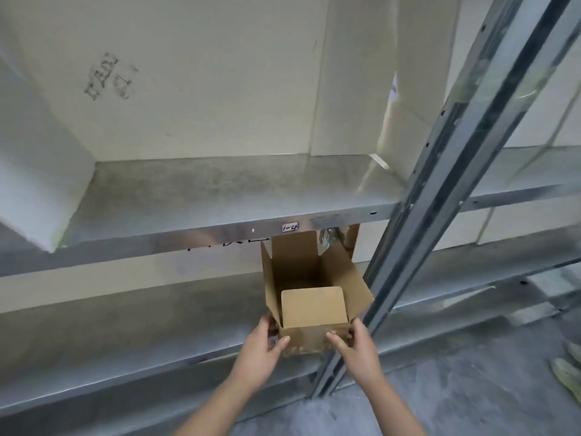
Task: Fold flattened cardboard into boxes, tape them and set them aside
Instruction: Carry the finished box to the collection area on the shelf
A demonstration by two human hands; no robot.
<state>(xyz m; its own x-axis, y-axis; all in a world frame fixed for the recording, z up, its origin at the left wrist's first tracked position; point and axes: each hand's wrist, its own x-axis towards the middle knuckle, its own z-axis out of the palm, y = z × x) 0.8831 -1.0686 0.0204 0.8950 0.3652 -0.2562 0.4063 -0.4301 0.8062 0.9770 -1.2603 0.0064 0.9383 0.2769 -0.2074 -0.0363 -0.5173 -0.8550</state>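
A small brown cardboard box [312,306] stands on the lower metal shelf [125,335], its top flaps open and pointing up and outward. My left hand [262,344] holds its near left corner, thumb across the front face and fingers around the side. My right hand [356,347] grips the near right corner in the same way. Clear tape shows along the box's bottom front edge.
A grey metal shelf upright [437,196] runs diagonally just right of the box. The upper shelf [226,196] overhangs the box and carries large pale cartons [195,77]. The concrete floor [471,388] lies at lower right, with shoes [566,369] at the right edge.
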